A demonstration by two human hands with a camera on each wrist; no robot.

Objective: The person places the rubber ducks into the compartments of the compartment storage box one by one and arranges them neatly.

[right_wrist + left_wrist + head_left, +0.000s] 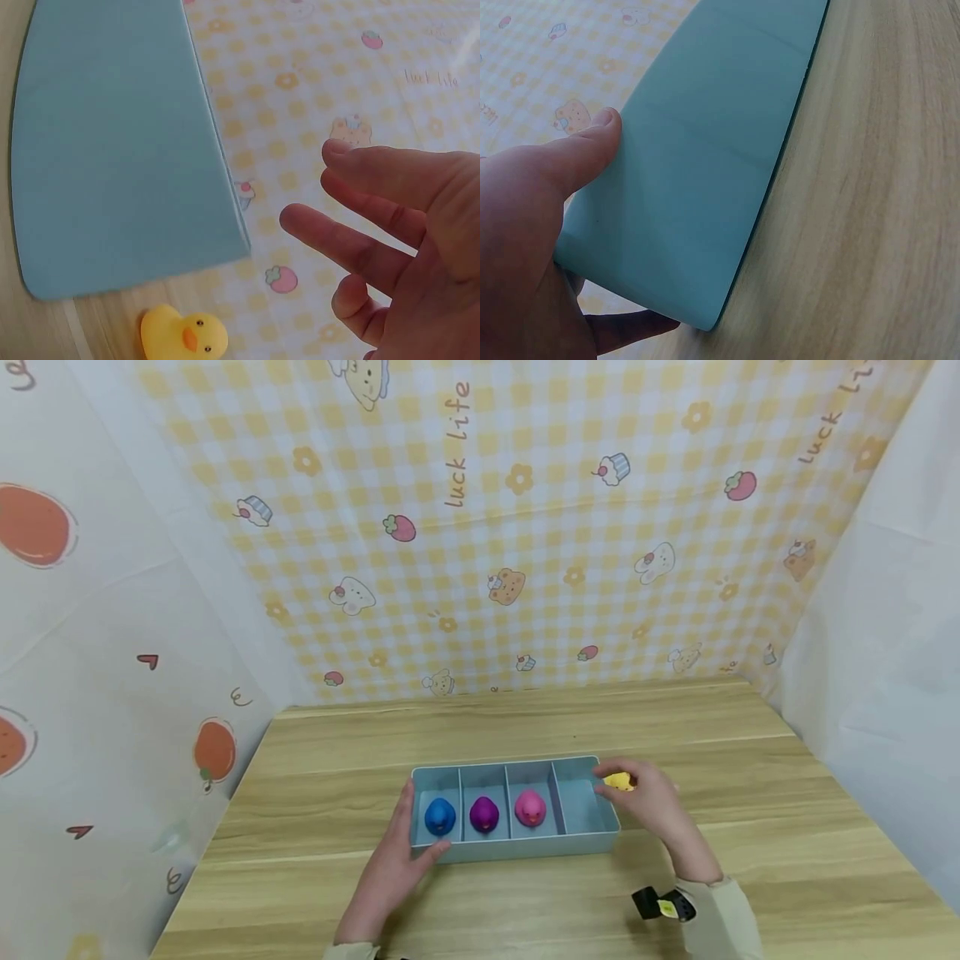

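Observation:
A light blue box (525, 847) with dividers stands on the table. From left to right, its compartments hold a blue rubber duck (439, 817), a purple rubber duck (483, 814) and a pink rubber duck (531, 808); the rightmost holds nothing. My left hand (390, 860) grips the box's left end, thumb on the front wall and fingers along the side. Above the right end, my right hand (647, 795) has its thumb and fingers spread apart, holding nothing. A yellow rubber duck (180, 334) sits on the table just beyond that end, partly hidden behind the hand in the head view.
The wooden table (510, 910) runs back to a yellow checked cloth (480, 568). White cloths hang at the left (135, 610) and right (885, 610) sides. A dark wrist device (663, 906) is at the right sleeve.

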